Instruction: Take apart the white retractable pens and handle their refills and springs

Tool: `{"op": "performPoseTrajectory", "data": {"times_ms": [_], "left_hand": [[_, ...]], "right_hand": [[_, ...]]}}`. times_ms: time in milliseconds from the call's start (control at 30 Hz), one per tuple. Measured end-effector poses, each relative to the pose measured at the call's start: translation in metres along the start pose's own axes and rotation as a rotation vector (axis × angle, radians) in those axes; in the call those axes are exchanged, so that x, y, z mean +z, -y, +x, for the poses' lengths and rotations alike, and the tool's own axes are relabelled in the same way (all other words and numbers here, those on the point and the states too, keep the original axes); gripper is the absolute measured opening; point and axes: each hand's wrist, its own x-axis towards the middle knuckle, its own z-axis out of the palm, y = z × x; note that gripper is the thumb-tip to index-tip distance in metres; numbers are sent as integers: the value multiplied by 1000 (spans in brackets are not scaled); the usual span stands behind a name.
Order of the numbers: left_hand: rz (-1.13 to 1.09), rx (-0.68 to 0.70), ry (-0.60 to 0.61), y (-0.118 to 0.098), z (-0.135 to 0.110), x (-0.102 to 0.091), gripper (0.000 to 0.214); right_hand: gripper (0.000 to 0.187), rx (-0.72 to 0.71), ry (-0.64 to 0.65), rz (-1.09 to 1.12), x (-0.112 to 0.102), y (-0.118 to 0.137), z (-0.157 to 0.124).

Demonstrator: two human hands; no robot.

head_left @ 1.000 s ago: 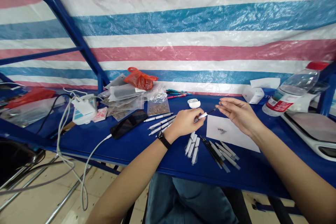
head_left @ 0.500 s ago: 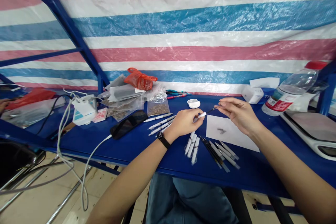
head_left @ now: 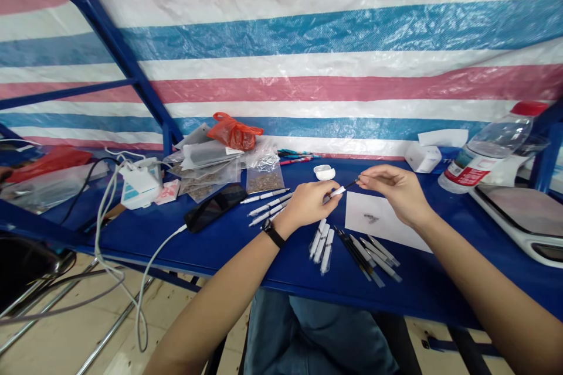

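My left hand [head_left: 308,202] is closed round a white pen barrel [head_left: 338,191] held above the blue table [head_left: 229,246]. A thin dark refill [head_left: 349,186] sticks out of the barrel's end, and my right hand [head_left: 393,190] pinches its far tip with thumb and forefinger. Below my hands lie a few white pen barrels [head_left: 322,241] and a row of dark refills and pen parts [head_left: 367,253]. A white paper sheet [head_left: 382,220] under my right hand carries a few small springs [head_left: 372,218].
More assembled pens [head_left: 268,206] lie left of my left hand beside a black phone [head_left: 215,206] on a white cable. Clear bags of small parts [head_left: 264,174], an orange bag [head_left: 234,130], a charger [head_left: 141,183], a water bottle [head_left: 492,149] and a scale [head_left: 523,217] stand around.
My right hand has slid a little to the left along the refill, toward the barrel in my left hand. The left hand stays almost still.
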Motion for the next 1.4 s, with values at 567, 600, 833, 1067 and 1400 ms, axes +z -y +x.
{"op": "performPoseTrajectory", "data": {"times_ms": [567,600,833,1067,1400], "left_hand": [[65,94,-53,8,-1,2,25],[75,101,-49,8,-1,2,25],[61,78,-55,7,1,4,21],[29,-10,-27,6,4,5,19],[-20,-74,-73,10,4,-1,18]], "right_hand": [[41,-42,102,-97,-1,2,-5],[41,-36,105,-98,-1,2,-5],[39,-21,80,-31,0,2,-4],[46,-17,53,0,2,3,-2],[50,-26,624,-758,-11,24,-10]]}}
